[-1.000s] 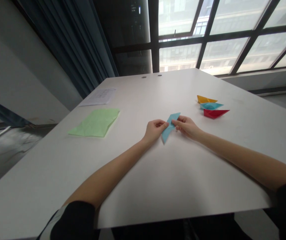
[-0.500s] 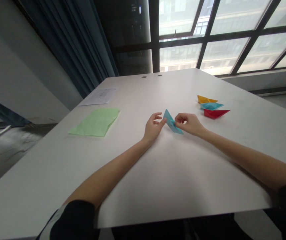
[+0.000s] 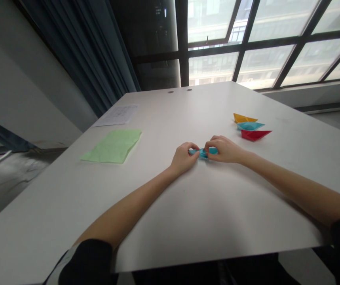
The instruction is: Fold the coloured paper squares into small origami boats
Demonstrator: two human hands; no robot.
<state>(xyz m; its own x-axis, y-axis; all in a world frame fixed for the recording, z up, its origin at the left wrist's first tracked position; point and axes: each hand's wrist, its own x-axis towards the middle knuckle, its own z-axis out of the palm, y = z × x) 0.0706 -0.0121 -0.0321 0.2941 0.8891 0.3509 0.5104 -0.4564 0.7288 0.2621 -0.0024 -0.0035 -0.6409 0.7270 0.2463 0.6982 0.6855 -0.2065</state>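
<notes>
A light-blue folded paper boat (image 3: 203, 153) is held level just over the middle of the white table (image 3: 170, 213). Its left end is pinched between the thumb and fingers of my left hand (image 3: 185, 155). My right hand (image 3: 223, 149) grips the boat's right side in the same way, close to the middle. Fingers cover both ends of the paper, so only its centre and small parts at the sides show.
Right of my hands stand a yellow paper boat (image 3: 244, 118), a blue paper boat (image 3: 249, 126) and a red paper boat (image 3: 255, 135). On the left lie light-green paper sheets (image 3: 113, 145) and a printed white sheet (image 3: 118, 115). Windows (image 3: 213, 67) rise beyond the table.
The blue boat has turned from a slant to level and come down slightly. My left hand's spread fingers have closed on its left end.
</notes>
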